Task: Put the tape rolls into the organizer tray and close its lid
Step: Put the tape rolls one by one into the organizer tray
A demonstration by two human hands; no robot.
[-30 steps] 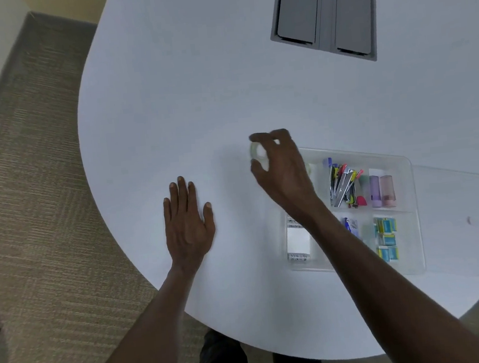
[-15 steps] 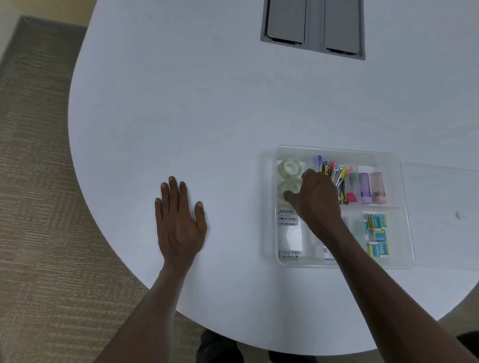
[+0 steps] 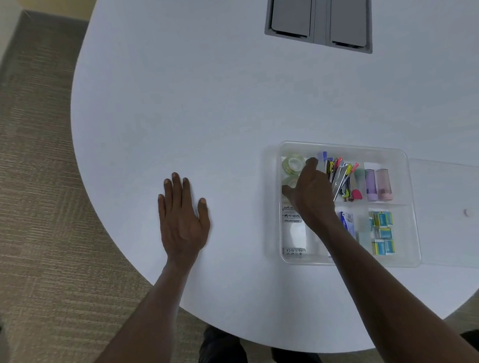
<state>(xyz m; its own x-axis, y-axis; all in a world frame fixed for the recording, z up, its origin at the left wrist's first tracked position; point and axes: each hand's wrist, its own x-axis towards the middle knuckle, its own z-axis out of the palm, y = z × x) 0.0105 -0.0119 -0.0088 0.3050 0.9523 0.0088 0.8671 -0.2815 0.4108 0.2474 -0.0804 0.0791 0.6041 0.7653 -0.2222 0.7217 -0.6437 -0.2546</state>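
Observation:
A clear organizer tray (image 3: 375, 150) lies on the white table at the right. In its far-left compartment one clear tape roll (image 3: 292, 164) lies flat. A second tape roll (image 3: 288, 181) sits just nearer, partly hidden under my right hand (image 3: 311, 192). My thumb and fingers curl around this second roll inside the tray. Left of the tray, my left hand (image 3: 181, 216) rests flat on the table with fingers spread and holds nothing. The clear lid (image 3: 461, 189) lies open, flat on the table to the tray's right.
The tray's other compartments hold coloured pens and clips (image 3: 340, 177), two pastel tubes (image 3: 377, 184), small blue-yellow packs (image 3: 382, 232) and a white packet (image 3: 293, 234). A grey cable hatch (image 3: 318, 10) is set into the table's far side. The table's curved edge runs near my body.
My right hand carried a tape roll from the table just left of the tray into the far-left compartment, beside the first roll. The left hand stayed flat.

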